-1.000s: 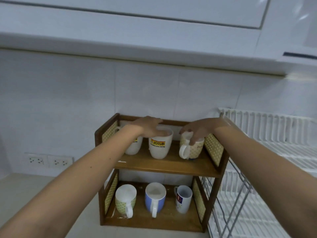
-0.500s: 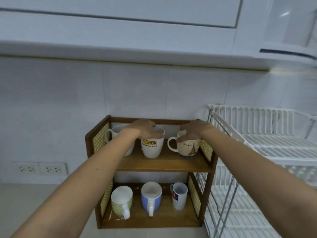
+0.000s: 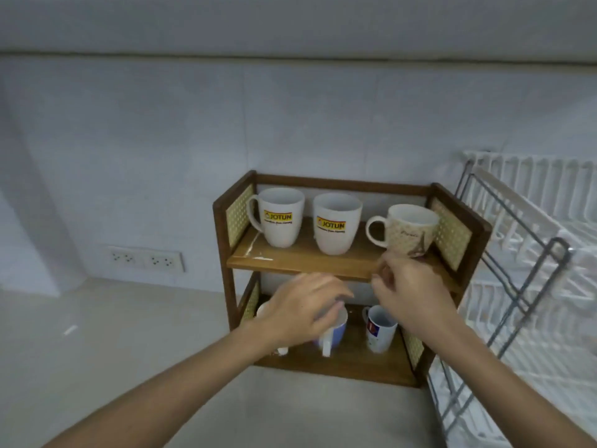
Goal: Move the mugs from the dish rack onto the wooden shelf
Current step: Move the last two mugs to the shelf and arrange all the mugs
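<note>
The two-tier wooden shelf (image 3: 310,261) stands against the tiled wall. Its upper board carries two white Jotun mugs (image 3: 280,217) (image 3: 336,223) and a cream Eiffel-tower mug (image 3: 407,230) at the right. On the lower board stand a blue mug (image 3: 332,333) and a white mug with a red and blue label (image 3: 380,328); a third mug at the left is mostly hidden by my left hand (image 3: 300,310). Both hands hover in front of the shelf, holding nothing. My right hand (image 3: 408,292) has loosely curled fingers just below the cream mug.
A white wire dish rack (image 3: 533,253) with a grey frame stands right beside the shelf; I see no mugs in its visible part. Two wall sockets (image 3: 145,258) sit low on the wall at left. A pale countertop (image 3: 129,350) stretches left and forward.
Both hands let go of the mugs on the upper board and drew back and down in front of the shelf. The view has shifted, showing the shelf from higher up.
</note>
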